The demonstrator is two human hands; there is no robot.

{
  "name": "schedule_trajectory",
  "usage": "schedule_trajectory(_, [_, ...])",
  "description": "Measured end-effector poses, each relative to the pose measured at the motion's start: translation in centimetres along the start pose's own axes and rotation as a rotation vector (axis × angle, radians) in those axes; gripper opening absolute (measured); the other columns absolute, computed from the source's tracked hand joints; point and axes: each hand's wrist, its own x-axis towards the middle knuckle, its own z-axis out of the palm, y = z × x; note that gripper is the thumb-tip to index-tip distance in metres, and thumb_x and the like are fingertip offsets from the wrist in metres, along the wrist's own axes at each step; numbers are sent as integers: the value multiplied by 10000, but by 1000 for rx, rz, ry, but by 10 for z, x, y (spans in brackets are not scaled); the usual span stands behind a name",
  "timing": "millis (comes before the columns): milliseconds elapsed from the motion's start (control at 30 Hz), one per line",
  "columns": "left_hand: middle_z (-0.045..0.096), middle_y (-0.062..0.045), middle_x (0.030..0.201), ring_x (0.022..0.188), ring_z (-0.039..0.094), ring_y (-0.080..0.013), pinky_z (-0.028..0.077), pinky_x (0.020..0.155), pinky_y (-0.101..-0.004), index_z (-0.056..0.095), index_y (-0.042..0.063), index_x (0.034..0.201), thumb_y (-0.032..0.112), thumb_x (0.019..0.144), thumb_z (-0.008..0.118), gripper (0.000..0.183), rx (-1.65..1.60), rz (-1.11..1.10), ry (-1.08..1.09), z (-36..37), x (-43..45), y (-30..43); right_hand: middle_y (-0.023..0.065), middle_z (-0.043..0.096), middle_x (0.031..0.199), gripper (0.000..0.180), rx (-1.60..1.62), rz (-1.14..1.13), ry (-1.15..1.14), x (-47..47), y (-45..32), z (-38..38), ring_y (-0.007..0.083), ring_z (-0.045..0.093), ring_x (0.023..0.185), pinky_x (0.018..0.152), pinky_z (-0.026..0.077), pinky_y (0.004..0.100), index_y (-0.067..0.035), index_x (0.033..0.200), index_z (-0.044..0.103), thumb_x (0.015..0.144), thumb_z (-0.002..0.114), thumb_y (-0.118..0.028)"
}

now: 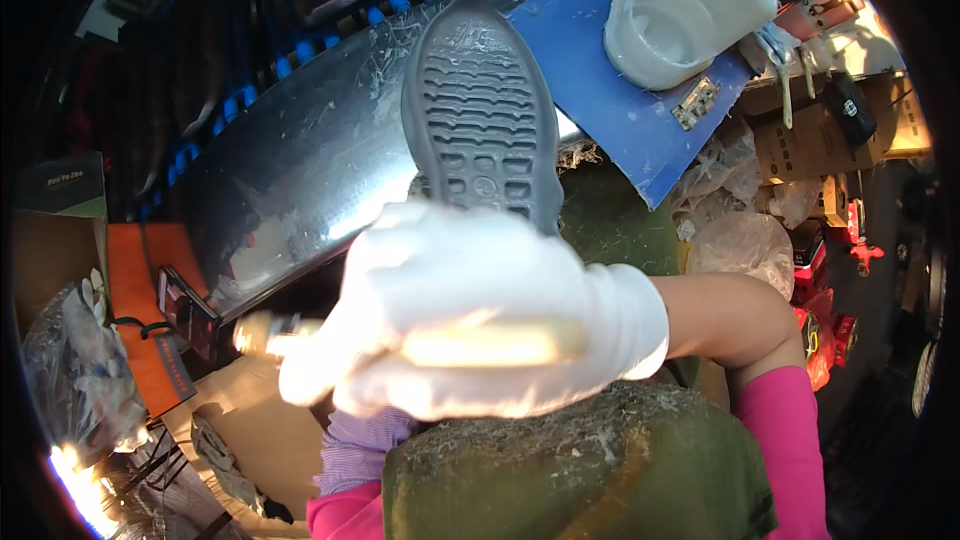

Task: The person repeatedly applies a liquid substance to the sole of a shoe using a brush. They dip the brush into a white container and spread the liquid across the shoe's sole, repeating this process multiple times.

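Note:
My right hand wears a white knitted glove and is blurred. It is closed around a tool with a pale handle. The tool's far end, at the left, is too blurred to name. Just beyond the glove lies a dark grey shoe sole, with ridges and square hollows facing up; the glove covers its near end. My left hand is hidden behind the right one. Only its striped sleeve cover shows. A cut-open white plastic container stands to the right, on a blue sheet.
A metal work surface with glue strands runs behind the sole, beside a row of blue rollers. A small metal plate and a brush lie at right. Cardboard boxes stand left. A soiled green apron covers my lap.

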Motion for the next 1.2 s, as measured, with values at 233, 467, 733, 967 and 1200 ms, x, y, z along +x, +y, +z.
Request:
schedule_trajectory(233, [507, -140, 1519, 1304, 572, -288, 480, 1126, -443, 430, 45, 1533, 466, 1069, 502, 630, 39, -64, 14, 4, -7, 1, 55, 740, 1117, 200, 234, 729, -93, 49, -9, -41, 118, 663, 985, 868, 538, 291, -64, 1139, 716, 982, 698, -187])
schedule_trajectory(467, [482, -161, 1549, 1366, 536, -339, 463, 1132, -528, 400, 87, 1568, 676, 985, 465, 832, -290, -109, -196, 24, 6, -1, 96, 765, 1046, 191, 123, 353, 272, 74, -42, -146, 134, 707, 860, 807, 580, 268, -39, 1058, 746, 960, 742, -203])
schedule_trajectory(733, [503, -159, 1506, 1345, 547, -352, 475, 1122, -544, 424, 98, 1534, 649, 981, 522, 787, -170, -149, -20, 31, 36, -11, 67, 741, 1040, 193, -325, 460, 476, 76, -52, -324, 133, 704, 888, 806, 550, 252, -38, 1088, 732, 994, 684, -200])
schedule_trajectory(967, [521, -157, 1469, 1326, 556, -362, 484, 1113, -558, 445, 108, 1504, 625, 978, 572, 749, 101, 3, -276, 163, 211, 47, 19, 728, 939, 152, -352, 337, 680, 50, -33, -348, 97, 689, 887, 782, 546, 247, -39, 1050, 722, 992, 668, -169])
schedule_trajectory(1200, [539, -155, 1431, 1308, 566, -373, 494, 1104, -572, 466, 118, 1474, 601, 974, 623, 713, 420, 402, -759, 406, 398, 117, 20, 715, 946, 158, -161, 255, 590, 56, -15, -341, 105, 650, 858, 765, 538, 263, -34, 1113, 703, 986, 618, -74])
